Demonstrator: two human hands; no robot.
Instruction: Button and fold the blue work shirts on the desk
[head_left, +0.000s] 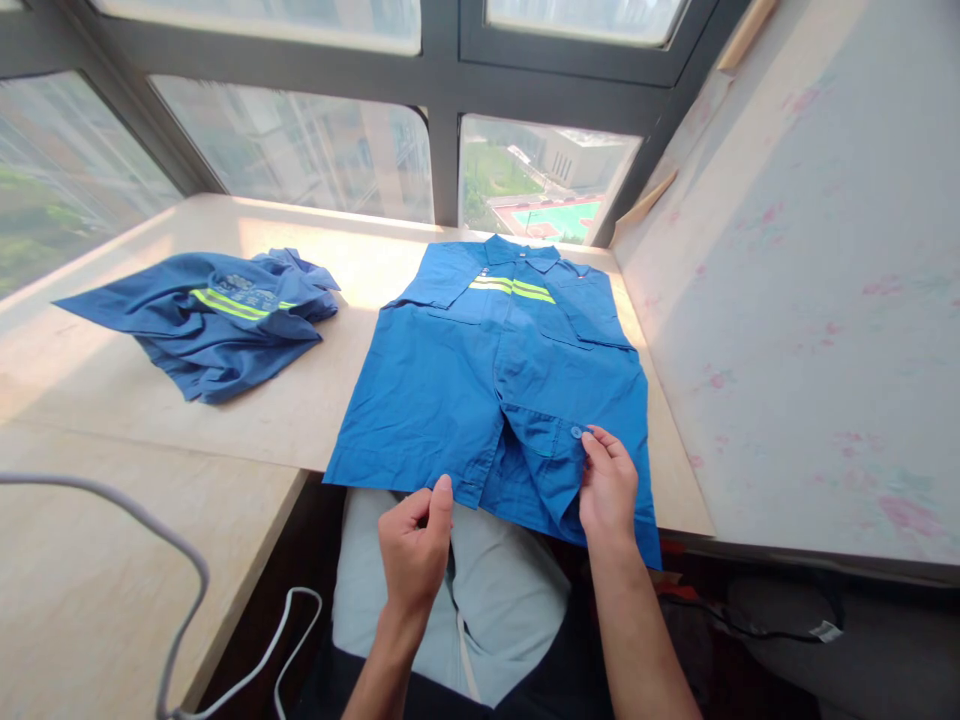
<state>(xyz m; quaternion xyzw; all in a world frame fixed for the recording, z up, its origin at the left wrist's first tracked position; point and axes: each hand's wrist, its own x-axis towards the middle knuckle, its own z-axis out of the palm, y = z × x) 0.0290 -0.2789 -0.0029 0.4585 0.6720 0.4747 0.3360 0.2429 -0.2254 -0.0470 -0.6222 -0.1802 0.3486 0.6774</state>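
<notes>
A blue work shirt (450,380) with a yellow-green reflective stripe lies flat on the wooden table, collar towards the window, front placket partly open at the bottom. My left hand (414,545) pinches the shirt's lower hem on the left front panel. My right hand (607,485) pinches the right front panel's edge beside a blue button (576,432). The hem hangs slightly over the table's near edge.
A second blue shirt (217,320) with a reflective stripe lies crumpled at the left of the table (300,410). A grey cable (187,570) loops across a lower surface at the left. Windows stand behind; a pale wall rises at the right.
</notes>
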